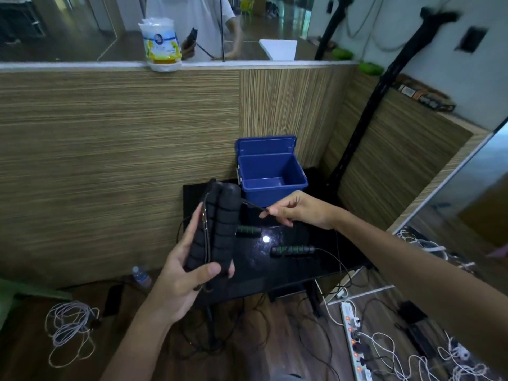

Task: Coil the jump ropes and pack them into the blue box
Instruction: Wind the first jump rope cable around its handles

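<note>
Head view: the wooden wall panel fills the background, and the black worktop stands against it. The blue box sits at the far edge of the worktop, lid raised, nothing visible inside.

Your left hand holds two black foam handles side by side, upright and tilted slightly, raised above the near left part of the worktop. Your fingers wrap behind them and the thumb presses across their lower ends. Thin black cord runs down between the two handles.

Your right hand is just in front of the box, fingers pinching a taut length of cord that stretches to the top of the held handles.

A second jump rope, black handles with green bands, lies flat on the worktop under your right forearm; its other handle lies near it, partly hidden behind the held handles.

On the floor: a white cable bundle at left, a power strip at right, a water bottle by the wall.
</note>
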